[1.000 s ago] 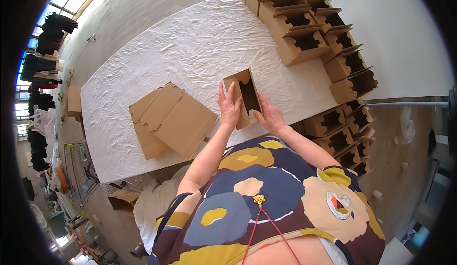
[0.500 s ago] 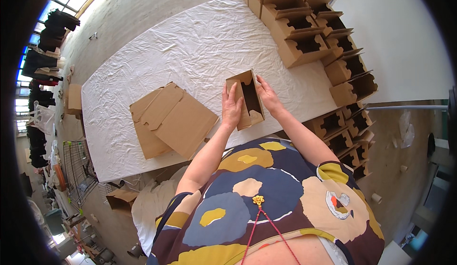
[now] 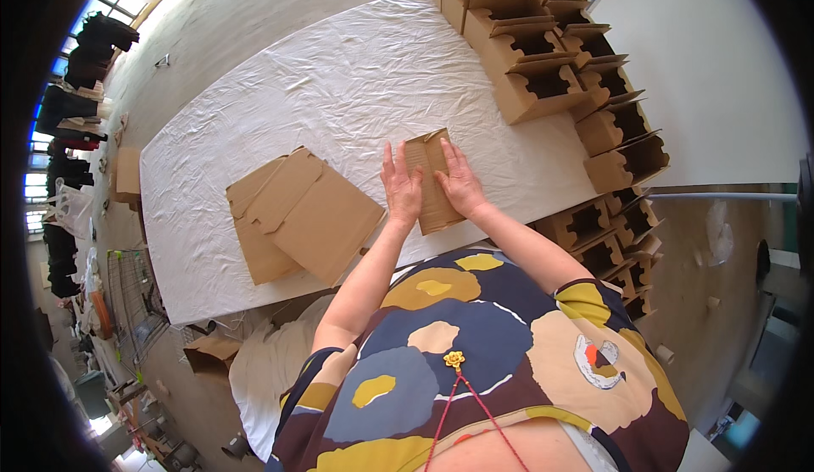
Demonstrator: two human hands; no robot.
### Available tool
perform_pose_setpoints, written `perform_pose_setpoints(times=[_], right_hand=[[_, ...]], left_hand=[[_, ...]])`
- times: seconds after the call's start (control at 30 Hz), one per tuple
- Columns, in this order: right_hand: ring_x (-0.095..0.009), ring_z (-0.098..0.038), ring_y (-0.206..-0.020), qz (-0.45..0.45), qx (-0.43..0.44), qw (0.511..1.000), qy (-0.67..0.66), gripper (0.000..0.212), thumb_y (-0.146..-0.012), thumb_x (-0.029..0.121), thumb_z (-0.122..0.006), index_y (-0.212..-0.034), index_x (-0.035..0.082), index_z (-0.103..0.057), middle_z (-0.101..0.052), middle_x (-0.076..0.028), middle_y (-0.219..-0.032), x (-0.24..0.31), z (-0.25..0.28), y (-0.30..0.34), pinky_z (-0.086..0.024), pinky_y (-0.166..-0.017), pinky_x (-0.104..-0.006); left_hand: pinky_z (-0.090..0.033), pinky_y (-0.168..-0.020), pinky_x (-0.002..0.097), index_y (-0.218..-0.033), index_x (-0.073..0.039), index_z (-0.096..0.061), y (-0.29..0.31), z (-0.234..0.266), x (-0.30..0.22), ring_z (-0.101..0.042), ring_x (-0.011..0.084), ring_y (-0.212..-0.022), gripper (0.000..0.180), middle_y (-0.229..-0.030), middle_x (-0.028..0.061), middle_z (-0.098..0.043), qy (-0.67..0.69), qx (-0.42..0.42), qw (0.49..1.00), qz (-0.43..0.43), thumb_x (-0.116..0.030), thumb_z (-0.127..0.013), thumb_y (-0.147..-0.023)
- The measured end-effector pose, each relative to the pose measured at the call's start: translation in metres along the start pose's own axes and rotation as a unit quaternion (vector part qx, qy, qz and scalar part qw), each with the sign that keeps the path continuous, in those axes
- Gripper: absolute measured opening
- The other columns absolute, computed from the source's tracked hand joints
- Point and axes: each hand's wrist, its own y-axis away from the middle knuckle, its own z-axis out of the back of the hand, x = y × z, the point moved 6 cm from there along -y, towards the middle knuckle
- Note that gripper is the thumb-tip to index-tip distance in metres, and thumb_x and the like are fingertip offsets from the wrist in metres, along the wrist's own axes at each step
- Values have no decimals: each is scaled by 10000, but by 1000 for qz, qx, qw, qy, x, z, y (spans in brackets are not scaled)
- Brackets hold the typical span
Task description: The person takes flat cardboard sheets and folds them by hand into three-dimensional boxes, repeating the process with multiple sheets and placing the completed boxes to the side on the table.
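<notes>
A small brown cardboard box (image 3: 437,212) lies on the white-covered table right in front of me, its upper side covered by flat cardboard. My left hand (image 3: 402,188) rests along its left edge, fingers stretched out. On the box's right part lies my right hand (image 3: 460,182), palm down with the fingers extended. Neither hand wraps around the box. To the left, flat folded cardboard pieces (image 3: 318,213) overlap one another on the cloth.
Rows of open-topped cardboard boxes (image 3: 543,91) stand stacked along the table's right side, with more boxes (image 3: 606,247) below the edge. The wrinkled white cloth (image 3: 280,91) covers the table. A wire rack (image 3: 131,294) stands at the left; a grey pole (image 3: 721,196) is at right.
The box's dark opening has been covered by cardboard. My right hand has moved left from the box's side onto its top, and my left hand has shifted slightly left.
</notes>
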Motion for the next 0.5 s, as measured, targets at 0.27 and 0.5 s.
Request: perform_pose_setpoints(times=[0.27,0.5], right_hand=[[-418,-504,-1283,12,-11,999,46,759,-935,200,-638,-1577,149,-237,-388,-223,-1479,11,2,5,-503,-994,-458],[-367,-505,-1297,58,-21,998,-6,744,-964,238,-616,-1590,178,-219,-396,-211,-1514,-2,-4,-3,-489,-1009,-438]], left_hand=[[-334,-1152,428,-1541,-74,-295,-14,-17,21,-384,366,-1400,620,-1549,177,-359,68,42,997,20,-146,-541,-976],[-379,-1119,399,-1581,-120,-199,-18,-13,30,-382,350,-1406,641,-1564,178,-339,78,52,996,-11,-216,-513,-1030]])
